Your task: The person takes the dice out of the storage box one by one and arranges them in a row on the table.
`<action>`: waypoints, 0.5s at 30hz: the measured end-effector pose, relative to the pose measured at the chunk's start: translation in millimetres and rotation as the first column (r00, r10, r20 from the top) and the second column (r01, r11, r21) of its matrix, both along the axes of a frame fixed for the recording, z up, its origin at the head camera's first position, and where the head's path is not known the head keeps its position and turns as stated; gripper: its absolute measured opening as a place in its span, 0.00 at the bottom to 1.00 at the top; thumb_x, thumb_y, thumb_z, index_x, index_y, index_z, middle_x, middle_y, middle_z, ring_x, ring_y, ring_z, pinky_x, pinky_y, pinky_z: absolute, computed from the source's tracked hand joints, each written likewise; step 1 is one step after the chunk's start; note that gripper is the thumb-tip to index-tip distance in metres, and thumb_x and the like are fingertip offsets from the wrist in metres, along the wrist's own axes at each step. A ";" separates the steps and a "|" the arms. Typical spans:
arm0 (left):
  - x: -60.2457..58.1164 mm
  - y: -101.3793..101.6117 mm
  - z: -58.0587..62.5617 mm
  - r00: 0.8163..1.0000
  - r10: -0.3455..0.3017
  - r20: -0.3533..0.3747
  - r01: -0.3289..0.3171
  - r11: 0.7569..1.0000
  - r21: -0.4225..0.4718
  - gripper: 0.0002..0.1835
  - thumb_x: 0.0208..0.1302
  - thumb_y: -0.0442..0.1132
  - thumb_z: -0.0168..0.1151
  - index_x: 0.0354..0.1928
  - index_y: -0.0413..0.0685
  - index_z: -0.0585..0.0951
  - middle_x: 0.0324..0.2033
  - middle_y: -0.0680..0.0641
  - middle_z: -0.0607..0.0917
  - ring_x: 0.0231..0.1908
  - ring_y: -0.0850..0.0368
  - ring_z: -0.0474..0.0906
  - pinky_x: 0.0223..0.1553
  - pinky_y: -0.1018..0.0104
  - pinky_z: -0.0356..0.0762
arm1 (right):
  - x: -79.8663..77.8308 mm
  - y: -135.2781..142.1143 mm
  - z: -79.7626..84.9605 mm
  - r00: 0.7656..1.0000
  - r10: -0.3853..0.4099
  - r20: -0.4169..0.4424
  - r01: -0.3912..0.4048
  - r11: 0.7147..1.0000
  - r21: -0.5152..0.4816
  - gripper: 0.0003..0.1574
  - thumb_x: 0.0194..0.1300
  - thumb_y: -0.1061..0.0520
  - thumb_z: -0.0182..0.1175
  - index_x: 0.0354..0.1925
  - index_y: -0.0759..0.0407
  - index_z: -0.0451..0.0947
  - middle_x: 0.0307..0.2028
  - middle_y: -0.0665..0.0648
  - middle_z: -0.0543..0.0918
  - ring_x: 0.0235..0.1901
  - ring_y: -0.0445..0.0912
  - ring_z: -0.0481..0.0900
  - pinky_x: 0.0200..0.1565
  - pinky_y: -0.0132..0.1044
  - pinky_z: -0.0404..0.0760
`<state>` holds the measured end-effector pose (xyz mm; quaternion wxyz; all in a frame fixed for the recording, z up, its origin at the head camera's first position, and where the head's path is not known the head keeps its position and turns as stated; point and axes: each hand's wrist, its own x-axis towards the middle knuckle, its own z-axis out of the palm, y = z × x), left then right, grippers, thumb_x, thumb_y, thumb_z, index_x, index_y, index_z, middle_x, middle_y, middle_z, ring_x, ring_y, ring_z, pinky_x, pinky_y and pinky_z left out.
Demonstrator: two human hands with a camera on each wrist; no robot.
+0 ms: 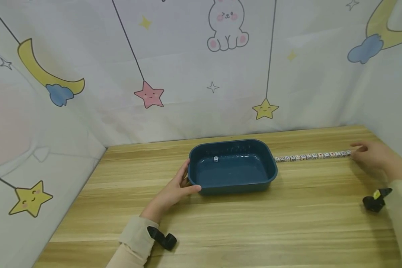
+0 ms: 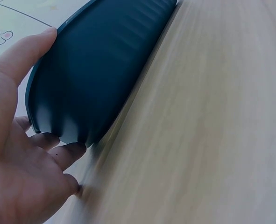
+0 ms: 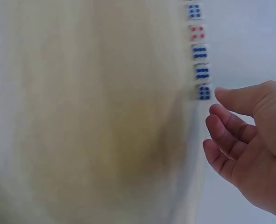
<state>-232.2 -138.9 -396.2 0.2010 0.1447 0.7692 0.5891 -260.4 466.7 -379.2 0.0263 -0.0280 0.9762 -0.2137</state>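
Observation:
A dark teal plastic basin [image 1: 234,173] with rounded corners stands on the wooden table. My left hand [image 1: 172,191] grips its left end, thumb at the front rim and fingers around the end wall, as the left wrist view also shows. One white die [image 1: 216,159] lies inside the basin, toward the back left. From the basin's right side a straight row of small white dice [image 1: 309,156] with blue and red pips stretches to my right hand [image 1: 375,158]. In the right wrist view the thumb tip is right at the end die [image 3: 204,92], with the other fingers loosely bent below.
The wood-grain table [image 1: 221,230] extends in front of and beside the basin. A pale curtain [image 1: 187,67] with printed stars, moons and a rabbit hangs behind it and along the sides. Black camera mounts sit on both wrists, the left one [image 1: 162,238] low over the table.

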 end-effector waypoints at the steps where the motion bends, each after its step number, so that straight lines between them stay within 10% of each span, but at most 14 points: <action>1: 0.0 0.0 0.1 1.000 0.004 0.000 -0.004 1.000 0.001 0.54 0.62 0.45 0.67 0.76 0.71 0.37 0.76 0.51 0.39 0.74 0.49 0.41 0.70 0.49 0.52 | 0.0 -2.5 4.4 1.000 -0.009 0.005 0.009 1.000 -0.007 0.32 0.73 0.56 0.48 0.60 0.83 0.58 0.47 0.85 0.71 0.46 0.78 0.69 0.43 0.65 0.72; 15: 0.3 1.4 1.1 1.000 0.011 0.004 -0.011 1.000 0.011 0.54 0.62 0.44 0.68 0.76 0.69 0.38 0.76 0.51 0.39 0.74 0.49 0.44 0.69 0.50 0.54 | -19.5 -130.1 80.1 0.990 0.121 -0.076 -0.128 0.987 -0.095 0.36 0.75 0.41 0.46 0.67 0.66 0.62 0.58 0.77 0.70 0.57 0.70 0.67 0.53 0.67 0.67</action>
